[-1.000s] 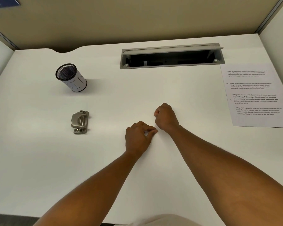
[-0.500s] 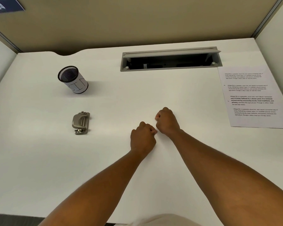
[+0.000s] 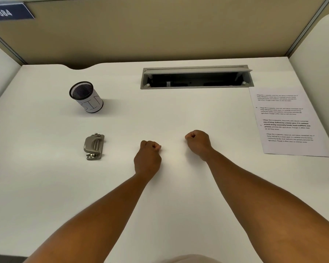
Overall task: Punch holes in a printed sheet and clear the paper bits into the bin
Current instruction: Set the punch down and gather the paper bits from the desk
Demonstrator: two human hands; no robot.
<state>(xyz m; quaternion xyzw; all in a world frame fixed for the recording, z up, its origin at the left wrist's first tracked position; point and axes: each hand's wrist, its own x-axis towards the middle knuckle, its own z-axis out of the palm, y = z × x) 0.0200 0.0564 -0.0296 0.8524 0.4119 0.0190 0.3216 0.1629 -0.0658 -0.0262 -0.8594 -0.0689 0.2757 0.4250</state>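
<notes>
The printed sheet (image 3: 289,122) lies flat at the right side of the white desk (image 3: 46,186), with small marks near its left margin. A metal hole punch (image 3: 93,146) sits left of centre. Behind it stands a black mesh cup (image 3: 85,96) wrapped in paper labelled BIN. My left hand (image 3: 148,158) rests on the desk as a closed fist, right of the punch. My right hand (image 3: 198,144) is also a closed fist, a little to the right and apart from the left. I cannot see anything held in either fist.
An open grey cable tray (image 3: 197,77) is set into the desk at the back. Beige partition walls (image 3: 160,35) enclose the desk on three sides. A blue sign (image 3: 8,12) reading 384 hangs at the top left.
My two fists were touching near the desk's centre; now they have moved apart, the left shifting left and the right shifting right. The left fingers closed fully.
</notes>
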